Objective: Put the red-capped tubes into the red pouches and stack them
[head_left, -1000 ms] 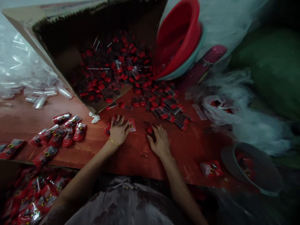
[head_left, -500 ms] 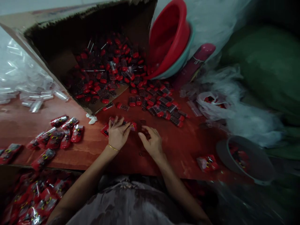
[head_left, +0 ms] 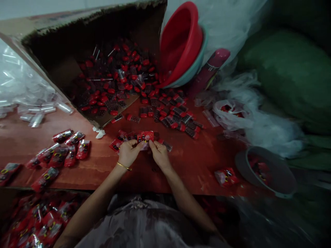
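Observation:
Between my two hands is a small red printed packet (head_left: 145,135), held up just above the red table (head_left: 188,165). My left hand (head_left: 129,151) pinches its left side, a gold bangle on the wrist. At its right side my right hand (head_left: 159,153) closes thumb and fingers on it. Several red packets (head_left: 122,135) lie on the table just behind my left hand. Behind my right fingers a clear piece with a dark filling (head_left: 167,144) is partly hidden. Farther back, a heap of small red-capped containers (head_left: 178,113) spreads over the table.
A cardboard box (head_left: 95,122) lies on its side, full of red-capped containers. Red (head_left: 190,20) and teal basins lean beside it, near a pink bottle (head_left: 216,62). Filled packets (head_left: 59,155) lie left; a grey bowl (head_left: 241,168) stands right. Clear sleeves (head_left: 37,119) are piled far left.
Both hands have come together on a red packet, now raised between them. Earlier my left hand lay over the packets and my right hand was apart with nothing visible in it.

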A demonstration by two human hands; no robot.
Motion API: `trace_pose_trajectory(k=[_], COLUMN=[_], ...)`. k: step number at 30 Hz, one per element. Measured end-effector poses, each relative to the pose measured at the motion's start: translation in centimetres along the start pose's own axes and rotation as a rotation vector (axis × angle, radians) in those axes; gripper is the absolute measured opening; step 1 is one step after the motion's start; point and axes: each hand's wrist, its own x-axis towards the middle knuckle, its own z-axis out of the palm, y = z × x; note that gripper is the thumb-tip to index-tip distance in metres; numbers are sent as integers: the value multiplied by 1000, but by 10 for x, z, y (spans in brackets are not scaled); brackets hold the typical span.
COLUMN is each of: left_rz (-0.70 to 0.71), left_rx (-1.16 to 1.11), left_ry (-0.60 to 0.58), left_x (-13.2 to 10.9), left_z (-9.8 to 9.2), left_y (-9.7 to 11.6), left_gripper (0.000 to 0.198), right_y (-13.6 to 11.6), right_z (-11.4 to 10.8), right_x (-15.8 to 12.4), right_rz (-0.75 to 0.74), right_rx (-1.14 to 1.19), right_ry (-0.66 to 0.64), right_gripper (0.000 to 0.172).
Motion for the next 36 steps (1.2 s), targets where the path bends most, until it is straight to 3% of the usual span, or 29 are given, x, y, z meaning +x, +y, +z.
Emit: trace_pose_trajectory(k=[5, 7, 9, 11, 14, 16, 20, 23, 26, 30, 34, 36], left_rz=[131, 225, 278, 294, 313, 241, -72, -209, -312, -483, -552, -583], left_rx=[333, 407, 483, 492, 335, 159, -292, -595, -716, -834, -867, -871], left_ry=[32, 84, 166, 228, 178, 67, -112, -60, 7, 65, 79, 56], left_x=[-5, -2, 1, 4, 1, -3, -9, -11, -10, -6, -4, -4], left_z=[-2, -2, -2, -3, -4, -4, 5, 12, 10, 0, -2, 0], left_y=[-2, -5, -7, -6, 0, 4, 7, 7, 8, 8, 8, 10], left_gripper=[35, 29, 37, 51, 42, 38, 37, 34, 31, 38, 42, 44], right_y=[5, 6, 6, 4, -1, -3, -6, -9, -11, -1, 22, 30], right_z=[-4, -6, -9, -12, -14, -14, -6, 2, -2, -35, -67, -73], right_x=[0, 0, 1, 1, 1, -1, -7, -13, -17, -15, -10, -10], right_rz=[-26, -22, -43, -92, -178, -203, -208, -200, -205, -311, -263, -235], right_rx=[-33, -13, -45, -135, -254, -253, -158, -124, -161, -459, -804, -876], right_ry=[96, 122, 139, 168, 228, 236, 166, 104, 59, 131, 125, 65], right_gripper=[40, 39, 39, 39, 40, 39, 33, 35, 37, 30, 59, 61])
